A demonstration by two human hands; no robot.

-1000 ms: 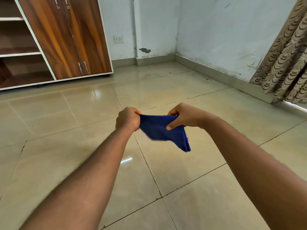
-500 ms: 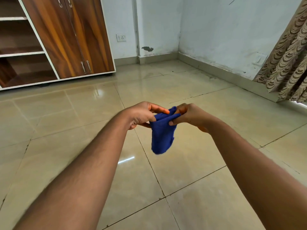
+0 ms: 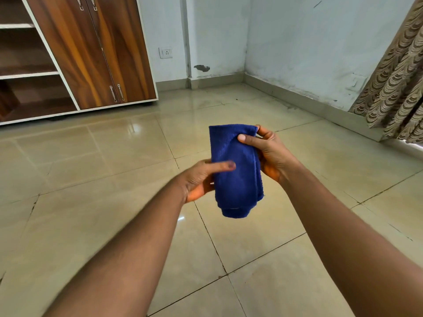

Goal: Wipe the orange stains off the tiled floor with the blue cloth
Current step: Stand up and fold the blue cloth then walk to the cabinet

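Observation:
The blue cloth (image 3: 235, 172) hangs folded into a long upright strip in front of me, above the tiled floor (image 3: 114, 156). My right hand (image 3: 270, 154) pinches its top right corner between thumb and fingers. My left hand (image 3: 201, 179) grips the cloth's left edge at mid-height, thumb laid across the front. Its lower end dangles free. No orange stains show on the glossy beige tiles in view.
A wooden wardrobe (image 3: 91, 53) with open shelves stands at the back left. White walls meet in the far corner, with a wall socket (image 3: 165, 52). A patterned curtain (image 3: 398, 88) hangs at the right.
The cloth went from stretched between both hands to a folded vertical strip. My right hand moved to its top; my left hand dropped to its middle.

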